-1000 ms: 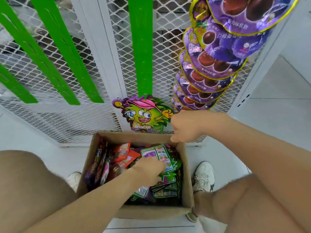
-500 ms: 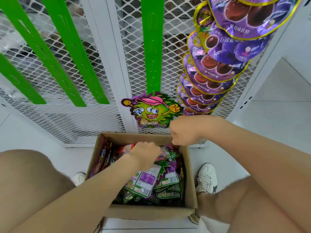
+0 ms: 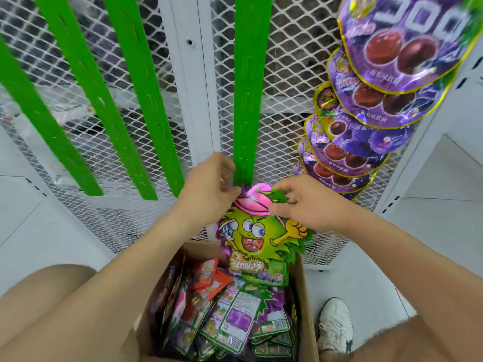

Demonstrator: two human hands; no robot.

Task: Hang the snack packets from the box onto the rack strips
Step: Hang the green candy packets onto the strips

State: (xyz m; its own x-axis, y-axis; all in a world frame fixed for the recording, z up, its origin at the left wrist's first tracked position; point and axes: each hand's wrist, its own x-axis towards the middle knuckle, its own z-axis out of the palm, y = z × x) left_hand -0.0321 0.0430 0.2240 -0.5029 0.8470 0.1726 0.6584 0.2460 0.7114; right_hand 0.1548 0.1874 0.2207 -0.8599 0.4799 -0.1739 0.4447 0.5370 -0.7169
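Observation:
A green cartoon-face snack packet hangs at the lower end of the middle green strip, above the open cardboard box. My left hand pinches the packet's top left corner right at the strip's bottom end. My right hand pinches the top right, with the thumb on the pink cap. A purple edge shows behind the packet on the left; I cannot tell whether that is a second packet. The box holds several green, purple and red packets.
Purple grape packets hang in a column on the strip at the right. Two more bare green strips slant at the left, all on a white mesh rack. My knees flank the box, and a white shoe stands to its right.
My left hand has left the box and risen to the strip's lower end. My right hand has moved up onto the cartoon packet's top. The view has moved closer to the rack.

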